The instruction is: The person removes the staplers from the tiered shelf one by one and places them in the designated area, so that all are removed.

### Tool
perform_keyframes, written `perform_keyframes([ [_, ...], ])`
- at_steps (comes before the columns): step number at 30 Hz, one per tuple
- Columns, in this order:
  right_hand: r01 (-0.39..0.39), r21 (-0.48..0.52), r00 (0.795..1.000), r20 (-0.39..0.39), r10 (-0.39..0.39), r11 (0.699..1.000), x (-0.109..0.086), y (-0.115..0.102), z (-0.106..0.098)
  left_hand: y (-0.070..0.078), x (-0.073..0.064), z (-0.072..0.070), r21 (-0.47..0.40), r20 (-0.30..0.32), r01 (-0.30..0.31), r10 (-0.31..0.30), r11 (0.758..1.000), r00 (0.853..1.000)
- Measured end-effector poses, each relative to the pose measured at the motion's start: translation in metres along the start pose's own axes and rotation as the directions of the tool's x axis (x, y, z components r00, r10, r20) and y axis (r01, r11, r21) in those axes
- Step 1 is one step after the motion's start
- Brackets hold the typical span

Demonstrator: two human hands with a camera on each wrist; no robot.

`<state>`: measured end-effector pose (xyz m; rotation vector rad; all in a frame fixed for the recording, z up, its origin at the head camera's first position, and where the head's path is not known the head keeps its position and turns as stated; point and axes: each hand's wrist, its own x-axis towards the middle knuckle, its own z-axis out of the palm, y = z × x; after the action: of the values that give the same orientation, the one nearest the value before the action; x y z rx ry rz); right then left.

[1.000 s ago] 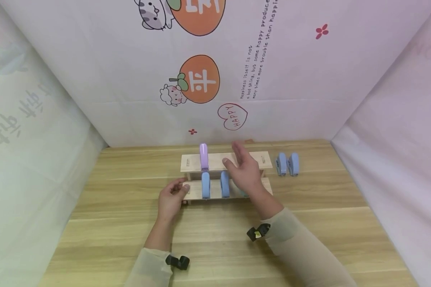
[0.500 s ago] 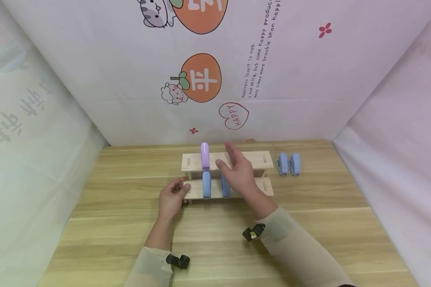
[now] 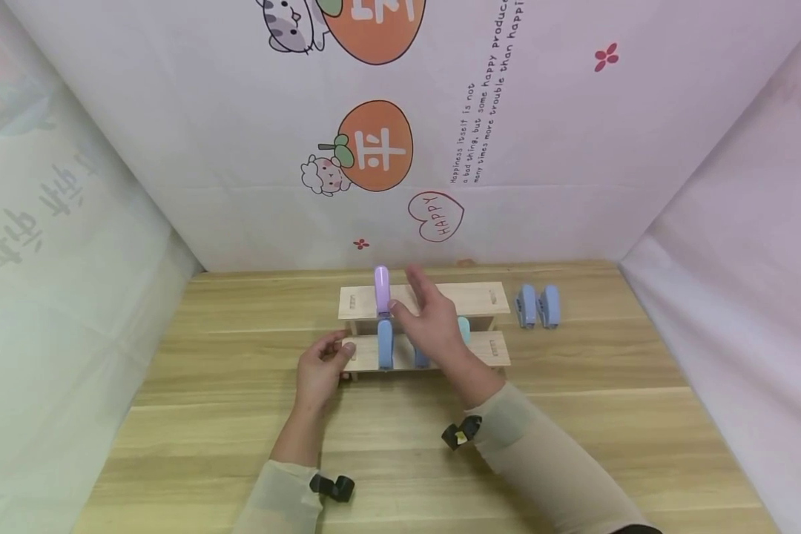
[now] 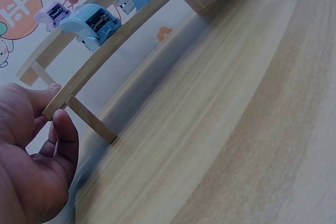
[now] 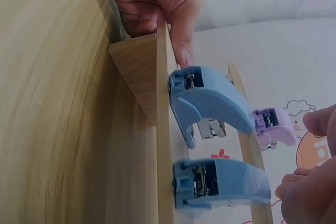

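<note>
My left hand [image 3: 318, 374] pinches the left end of the two-step wooden rack's lower board [image 3: 367, 360], thumb on top and fingers below. My right hand [image 3: 435, 326] hovers over the rack with its fingers extended and holds nothing; its thumb tip is close beside the purple stapler [image 3: 382, 291] on the upper board [image 3: 477, 300]. On the lower board stand a blue stapler [image 3: 386, 345] and a second blue stapler [image 5: 231, 182], partly hidden by my right hand in the head view. A teal stapler [image 3: 464, 330] shows behind that hand.
Two more blue staplers, a nearer-in one [image 3: 526, 305] and an outer one [image 3: 549, 305], stand on the wooden table [image 3: 400, 460] right of the rack. A printed white cloth [image 3: 541, 185] rises behind the table, with cloth sides left and right.
My right hand has moved left across the rack toward the purple stapler, uncovering the teal stapler and covering part of the second blue one. My left hand keeps its grip on the rack.
</note>
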<state>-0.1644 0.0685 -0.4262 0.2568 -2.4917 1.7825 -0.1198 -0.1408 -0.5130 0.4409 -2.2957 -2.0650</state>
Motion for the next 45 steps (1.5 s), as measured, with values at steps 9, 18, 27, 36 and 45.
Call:
perform_keyframes([
  [9,-0.019,-0.077,1.0,0.003,0.02,0.997,0.001,-0.005,0.011,-0.009,0.004,-0.001,-0.035,0.001,-0.013,0.013,0.999,1.0],
  [18,0.022,-0.083,0.999,0.024,-0.02,0.996,0.003,-0.003,0.018,-0.017,0.006,-0.001,-0.077,0.005,-0.039,0.039,0.996,0.999],
  [27,0.001,-0.122,0.999,0.05,0.005,0.993,0.004,-0.006,0.024,-0.017,0.004,0.0,-0.055,0.004,-0.032,0.032,0.998,0.999],
  [36,0.003,-0.169,0.998,0.056,0.006,0.986,0.007,-0.01,0.03,-0.015,0.005,-0.001,-0.057,0.007,-0.039,0.039,0.998,0.999],
  [45,0.026,-0.176,0.999,0.048,-0.018,0.984,0.012,-0.008,0.036,-0.014,0.005,-0.003,-0.046,0.015,-0.042,0.042,0.998,0.999],
])
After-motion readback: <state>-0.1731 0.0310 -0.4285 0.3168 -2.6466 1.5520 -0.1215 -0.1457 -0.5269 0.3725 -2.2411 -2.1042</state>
